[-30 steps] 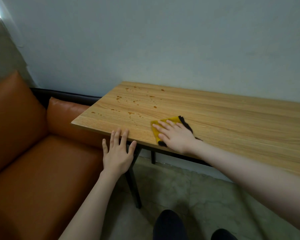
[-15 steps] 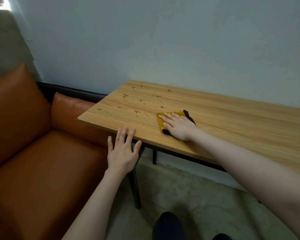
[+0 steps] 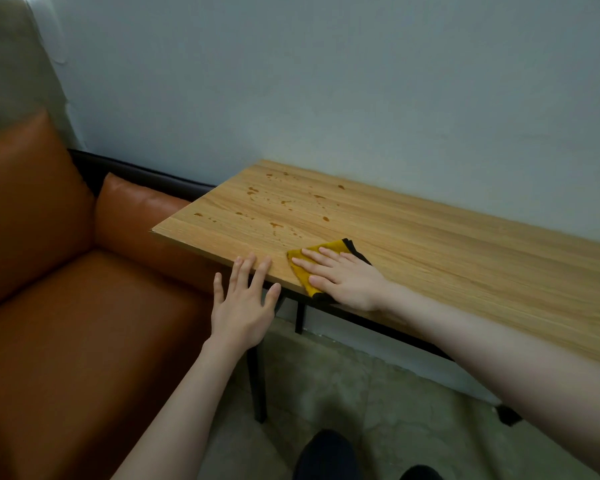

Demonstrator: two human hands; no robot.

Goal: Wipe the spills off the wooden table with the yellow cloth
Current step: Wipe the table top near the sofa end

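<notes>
A folded yellow cloth (image 3: 303, 271) with a black edge lies on the wooden table (image 3: 465, 258) near its front edge. My right hand (image 3: 343, 277) presses flat on the cloth, fingers spread and pointing left. Several brown spill drops (image 3: 276, 225) dot the table's left end, beyond and left of the cloth. My left hand (image 3: 245, 303) is open, fingers apart, its fingertips resting at the table's front edge just left of the cloth.
An orange leather sofa (image 3: 66, 306) stands against the table's left end. A pale wall (image 3: 361, 98) runs directly behind the table. Black table legs (image 3: 258, 386) and a grey floor lie below; my dark shoes (image 3: 326, 457) show at the bottom.
My right hand has drawn the cloth back toward the table's front edge after pushing it away. The left hand stays at the edge. The view has shifted left.
</notes>
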